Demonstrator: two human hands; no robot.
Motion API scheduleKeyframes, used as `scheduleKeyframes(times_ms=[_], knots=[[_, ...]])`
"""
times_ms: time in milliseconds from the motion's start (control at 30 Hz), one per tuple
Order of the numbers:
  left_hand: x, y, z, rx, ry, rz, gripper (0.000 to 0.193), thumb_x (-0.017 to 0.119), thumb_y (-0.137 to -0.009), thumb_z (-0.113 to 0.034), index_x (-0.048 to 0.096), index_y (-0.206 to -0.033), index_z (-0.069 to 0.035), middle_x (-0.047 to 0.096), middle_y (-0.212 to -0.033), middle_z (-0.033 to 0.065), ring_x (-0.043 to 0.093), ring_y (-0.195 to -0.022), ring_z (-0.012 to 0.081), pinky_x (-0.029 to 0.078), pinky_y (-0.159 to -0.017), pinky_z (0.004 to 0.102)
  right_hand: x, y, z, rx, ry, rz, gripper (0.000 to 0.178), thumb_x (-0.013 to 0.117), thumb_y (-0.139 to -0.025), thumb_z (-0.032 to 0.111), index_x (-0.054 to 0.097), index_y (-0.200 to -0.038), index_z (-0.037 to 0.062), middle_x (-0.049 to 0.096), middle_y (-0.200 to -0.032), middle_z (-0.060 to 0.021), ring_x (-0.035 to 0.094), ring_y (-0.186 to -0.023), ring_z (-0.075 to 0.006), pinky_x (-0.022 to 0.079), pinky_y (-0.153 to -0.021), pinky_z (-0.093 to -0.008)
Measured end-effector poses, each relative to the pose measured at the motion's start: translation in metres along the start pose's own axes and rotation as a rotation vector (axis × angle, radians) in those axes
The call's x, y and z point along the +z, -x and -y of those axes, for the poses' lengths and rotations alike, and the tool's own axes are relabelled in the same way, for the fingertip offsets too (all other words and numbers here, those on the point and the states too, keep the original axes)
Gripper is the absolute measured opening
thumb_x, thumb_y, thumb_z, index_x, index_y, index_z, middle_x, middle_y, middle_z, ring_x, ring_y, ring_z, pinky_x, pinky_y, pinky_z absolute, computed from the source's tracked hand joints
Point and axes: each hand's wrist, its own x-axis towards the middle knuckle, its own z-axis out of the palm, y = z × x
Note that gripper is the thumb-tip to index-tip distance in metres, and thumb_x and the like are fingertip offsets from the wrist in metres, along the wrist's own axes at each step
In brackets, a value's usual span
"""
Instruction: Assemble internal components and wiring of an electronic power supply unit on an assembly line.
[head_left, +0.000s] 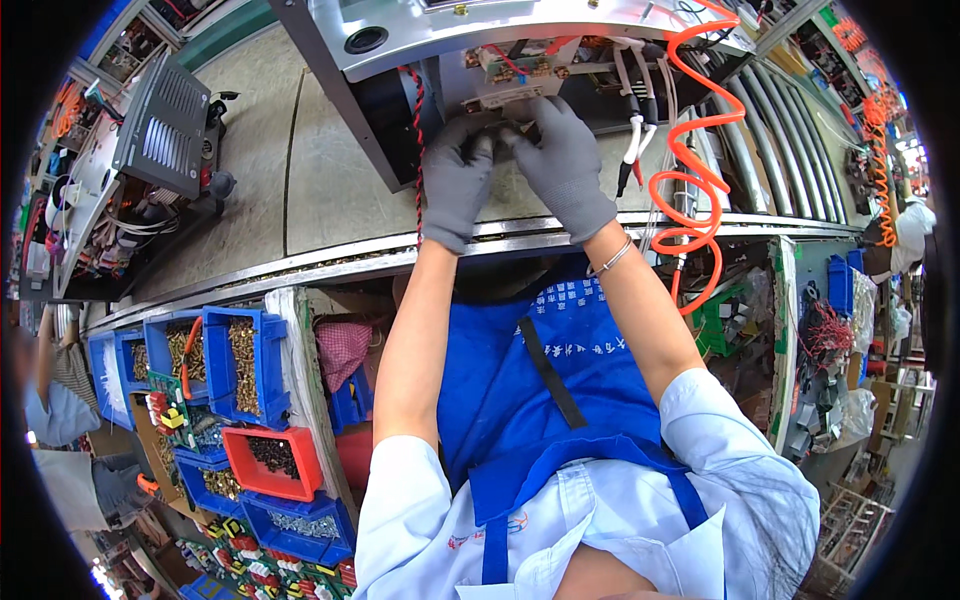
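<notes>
Both my hands wear grey gloves and reach into the open side of a metal equipment case (pixel 530 32). My left hand (pixel 458 182) has its fingers curled inward at the lower edge of the case. My right hand (pixel 560 165) meets it there, thumb and fingers bent together. Whatever lies between the fingertips is hidden. Just beyond them sits a circuit board (pixel 512 68) with small parts on it. A twisted red and black wire (pixel 418 150) hangs beside my left hand. White-sleeved cable ends (pixel 634 140) dangle to the right of my right hand.
A coiled orange air hose (pixel 722 180) hangs at the right, before a row of metal bars (pixel 790 140). Another vented case (pixel 165 130) stands on the conveyor at left. Below the metal rail (pixel 350 258), blue bins (pixel 243 365) and a red bin (pixel 268 462) hold small hardware.
</notes>
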Motion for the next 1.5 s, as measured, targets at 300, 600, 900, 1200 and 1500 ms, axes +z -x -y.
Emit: scheduleKeyframes(times_ms=[300,600,900,1200,1500], knots=[[0.008,0.002,0.024,0.026,0.042,-0.039,0.018,0.068,-0.083,-0.008,0.067,-0.101,-0.002,0.067,-0.094,0.0125,0.065,-0.085,0.0216,0.05,-0.077,0.0314,-0.051,0.0,0.04,-0.107,0.234,0.341,0.02,0.062,-0.083,0.01,0.066,-0.102,0.0101,0.063,-0.099,-0.014,0.063,-0.089,-0.0351,0.052,-0.077,-0.0423],[0.013,0.005,0.011,0.136,-0.087,-0.197,0.019,0.067,-0.083,-0.011,0.065,-0.1,-0.002,0.066,-0.092,0.0163,0.065,-0.083,0.0315,0.05,-0.074,0.0361,-0.141,-0.042,-0.002,-0.813,0.728,1.0,0.022,0.069,-0.077,0.019,0.065,-0.099,0.0154,0.062,-0.084,-0.004,0.061,-0.094,-0.022,0.035,-0.106,-0.0427],[0.011,0.012,0.007,0.176,-0.265,-0.21,0.025,0.067,-0.085,-0.013,0.056,-0.105,-0.003,0.064,-0.093,0.0184,0.064,-0.085,0.0376,0.05,-0.072,0.0406,-0.068,-0.048,-0.001,-0.569,0.39,0.347,0.025,0.061,-0.088,0.038,0.064,-0.101,0.0175,0.065,-0.073,-0.0079,0.067,-0.07,-0.0297,0.052,-0.06,-0.0429],[0.014,0.011,0.004,0.104,-0.236,-0.197,0.022,0.068,-0.085,-0.011,0.059,-0.104,-0.003,0.065,-0.094,0.0151,0.066,-0.086,0.0297,0.051,-0.075,0.0352,-0.054,-0.051,0.001,-0.465,0.468,0.442,0.023,0.062,-0.088,0.036,0.066,-0.099,0.0164,0.067,-0.076,-0.0087,0.068,-0.072,-0.0292,0.054,-0.062,-0.0419],[0.017,0.007,0.007,0.139,-0.315,-0.257,0.018,0.067,-0.086,-0.011,0.061,-0.102,-0.006,0.065,-0.094,0.0124,0.064,-0.086,0.028,0.05,-0.076,0.0344,-0.055,-0.064,-0.001,-0.638,0.553,0.55,0.021,0.062,-0.088,0.034,0.065,-0.098,0.0163,0.066,-0.076,-0.0088,0.068,-0.073,-0.0279,0.054,-0.062,-0.0406]])
